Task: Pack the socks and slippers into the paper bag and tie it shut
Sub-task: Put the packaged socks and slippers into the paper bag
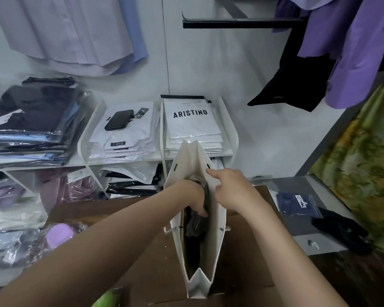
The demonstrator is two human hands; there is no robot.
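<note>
A tall white paper bag (218,235) stands upright and open on a brown table. My left hand (192,199) reaches down into its mouth, fingers closed on a dark item (194,224) inside; I cannot tell if it is socks or slippers. My right hand (233,191) pinches the bag's right wall near the top, beside a handle hole. More dark contents fill the lower part of the bag. A thin cord end sticks out at the bag's left side (167,229).
The brown table (151,258) holds a lilac item in plastic (59,234) at left. A navy packaged garment (297,204) and black cloth (341,231) lie at right. White shelves (230,134) behind hold packaged shirts and a phone (119,119). Shirts hang above.
</note>
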